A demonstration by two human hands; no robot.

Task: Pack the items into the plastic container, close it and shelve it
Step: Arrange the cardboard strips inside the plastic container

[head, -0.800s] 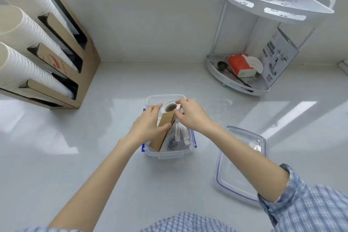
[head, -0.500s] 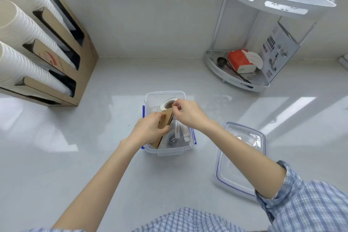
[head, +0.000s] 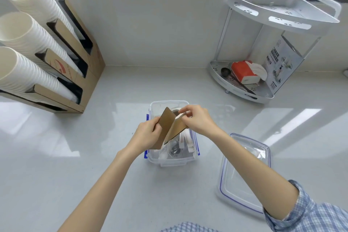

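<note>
A clear plastic container [head: 170, 162] with blue clips stands open on the white counter in front of me. Inside lie a clear round cup, white utensils and a roll at the far end. My left hand [head: 148, 135] holds one brown cardboard piece [head: 165, 121] upright over the container. My right hand [head: 197, 118] pinches a second brown cardboard piece [head: 177, 130] that slants down into the container. The two pieces cross each other. The container's clear lid [head: 244, 173] with a blue seal lies flat on the counter to the right.
A cardboard dispenser [head: 81, 58] with three stacks of white paper cups stands at the left against the wall. A white two-tier corner shelf [head: 244, 90] at the back right holds a red tissue pack, a scoop and a printed box.
The brown cardboard was held together as one bundle over the container; now my hands have pulled it apart into two pieces, the left one raised upright.
</note>
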